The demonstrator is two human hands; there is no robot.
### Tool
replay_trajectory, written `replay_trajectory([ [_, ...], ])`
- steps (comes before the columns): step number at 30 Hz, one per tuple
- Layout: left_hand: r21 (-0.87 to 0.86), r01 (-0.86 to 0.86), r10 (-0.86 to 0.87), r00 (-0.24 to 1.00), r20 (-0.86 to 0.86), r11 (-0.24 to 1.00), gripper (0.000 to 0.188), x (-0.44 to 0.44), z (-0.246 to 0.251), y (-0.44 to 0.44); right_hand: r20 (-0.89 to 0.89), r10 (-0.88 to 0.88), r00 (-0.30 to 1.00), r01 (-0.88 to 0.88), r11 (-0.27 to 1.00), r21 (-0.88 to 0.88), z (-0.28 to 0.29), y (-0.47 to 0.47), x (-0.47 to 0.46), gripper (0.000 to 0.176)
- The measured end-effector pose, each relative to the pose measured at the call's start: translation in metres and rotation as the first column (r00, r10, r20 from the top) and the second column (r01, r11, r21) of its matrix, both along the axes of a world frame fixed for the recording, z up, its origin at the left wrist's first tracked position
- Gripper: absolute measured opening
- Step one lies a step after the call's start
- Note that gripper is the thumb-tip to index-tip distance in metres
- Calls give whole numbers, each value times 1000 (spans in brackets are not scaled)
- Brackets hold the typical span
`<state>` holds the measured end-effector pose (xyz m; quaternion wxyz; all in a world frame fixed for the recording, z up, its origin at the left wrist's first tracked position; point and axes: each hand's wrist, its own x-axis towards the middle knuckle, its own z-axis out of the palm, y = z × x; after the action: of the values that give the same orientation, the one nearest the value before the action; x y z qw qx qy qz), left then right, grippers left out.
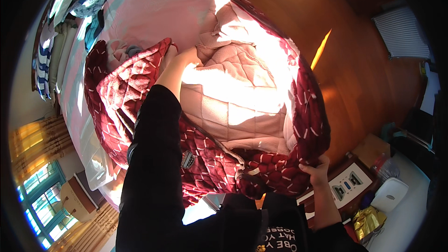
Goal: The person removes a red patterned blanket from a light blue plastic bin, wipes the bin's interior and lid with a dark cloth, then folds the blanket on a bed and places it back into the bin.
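Observation:
A burgundy quilted garment [211,162] with pale dashes and a pink padded lining [213,120] lies spread before me, lining side up. Strong sunlight washes out part of that lining. My left hand [171,56] is stretched forward at the garment's far left, gripping a turned-up burgundy flap [133,71]; its fingertips are mostly hidden. Close to my body on the right, my right hand [316,170] pinches the garment's lower right edge, thumb on top. A small patch [188,159] is sewn to the burgundy side.
Beneath the garment's far part is a bed with a pink sheet [157,7]. Folded bedding [64,52] is stacked at left. A wooden floor [353,87] extends right. A framed panel [353,183], a white plastic container [390,194] and gold wrapping [367,220] sit at lower right.

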<state>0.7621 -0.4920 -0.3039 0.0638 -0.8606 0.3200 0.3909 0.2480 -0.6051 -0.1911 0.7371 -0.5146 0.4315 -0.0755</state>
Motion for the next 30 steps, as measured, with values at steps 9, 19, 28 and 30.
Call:
replay_trajectory([
  [9,-842,17,656,618,433,540,33,53,76,-34,-72,569,819,-429,525,-735,4,23,17,33],
  [19,-615,89,-51,996,79,783,71,-151,45,-115,-296,654,696,-599,301,-742,-19,75,46,26],
  [28,-273,226,-201,973,115,935,54,-234,26,-148,-374,664,648,-681,285,-674,-6,71,42,31],
  [30,-327,31,-34,999,-4,945,40,-195,42,-141,-374,639,672,-671,312,-673,-2,64,41,31],
])
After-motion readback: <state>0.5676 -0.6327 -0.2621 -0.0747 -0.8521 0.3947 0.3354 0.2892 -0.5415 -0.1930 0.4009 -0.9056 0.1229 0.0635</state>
